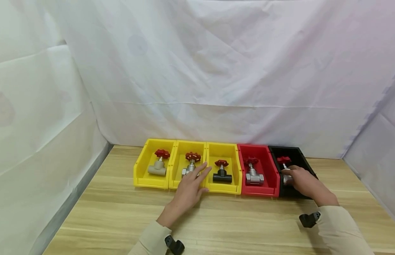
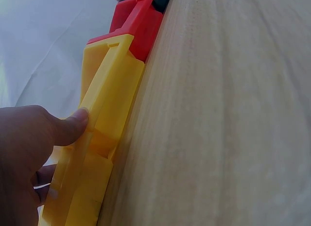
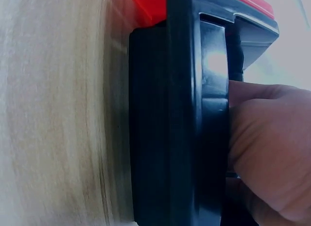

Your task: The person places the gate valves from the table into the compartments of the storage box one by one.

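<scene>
My right hand (image 1: 307, 182) reaches into the black bin (image 1: 288, 148) at the right end of the row. Its thumb and fingers grip the silver body of a gate valve (image 1: 284, 160) with a red handwheel; the wrist view hides the fingertips behind the bin's front wall. My left hand (image 1: 187, 189) lies over the fronts of the middle and right yellow bins, fingers extended. Its thumb (image 2: 75, 125) touches a yellow rim in the left wrist view. Close to those fingers are a silver valve (image 1: 192, 163) and a black tee-shaped valve (image 1: 222, 177).
The left yellow bin (image 1: 151, 184) holds a beige valve (image 1: 157, 168). Beside the black bin, a red bin (image 1: 260, 191) holds another silver valve (image 1: 255, 177). The bins stand side by side on a wooden table (image 1: 235, 223), before a white cloth (image 1: 197, 71).
</scene>
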{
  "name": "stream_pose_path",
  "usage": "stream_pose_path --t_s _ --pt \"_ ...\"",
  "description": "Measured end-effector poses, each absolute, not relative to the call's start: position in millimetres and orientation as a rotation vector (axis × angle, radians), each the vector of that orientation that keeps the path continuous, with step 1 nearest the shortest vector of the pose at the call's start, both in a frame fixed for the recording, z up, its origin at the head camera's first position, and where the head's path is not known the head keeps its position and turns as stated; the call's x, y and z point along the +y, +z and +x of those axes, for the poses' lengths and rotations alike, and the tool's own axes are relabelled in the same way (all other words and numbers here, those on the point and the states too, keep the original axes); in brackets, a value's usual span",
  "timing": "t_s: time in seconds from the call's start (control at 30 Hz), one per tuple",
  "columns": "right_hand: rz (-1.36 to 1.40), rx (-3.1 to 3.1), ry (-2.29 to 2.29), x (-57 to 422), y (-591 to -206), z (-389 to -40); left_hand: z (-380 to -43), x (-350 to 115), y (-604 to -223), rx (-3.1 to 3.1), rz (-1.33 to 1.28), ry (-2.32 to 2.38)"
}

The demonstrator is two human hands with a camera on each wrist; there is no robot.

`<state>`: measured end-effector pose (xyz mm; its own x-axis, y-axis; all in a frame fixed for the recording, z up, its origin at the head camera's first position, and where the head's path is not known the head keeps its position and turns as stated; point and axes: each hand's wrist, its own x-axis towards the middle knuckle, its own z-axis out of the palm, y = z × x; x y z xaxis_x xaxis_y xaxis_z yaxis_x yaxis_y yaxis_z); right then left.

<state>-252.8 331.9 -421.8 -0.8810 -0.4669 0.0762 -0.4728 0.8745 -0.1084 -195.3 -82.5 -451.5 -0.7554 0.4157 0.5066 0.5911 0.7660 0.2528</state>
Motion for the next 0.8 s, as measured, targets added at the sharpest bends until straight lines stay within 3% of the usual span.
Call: stream_pose_path --t_s 0.8 --pt "0.730 -3.030 0.166 321.9 -413.3 -251.3 -198.2 -83.5 -450.7 -2.538 -0.752 -0.549"
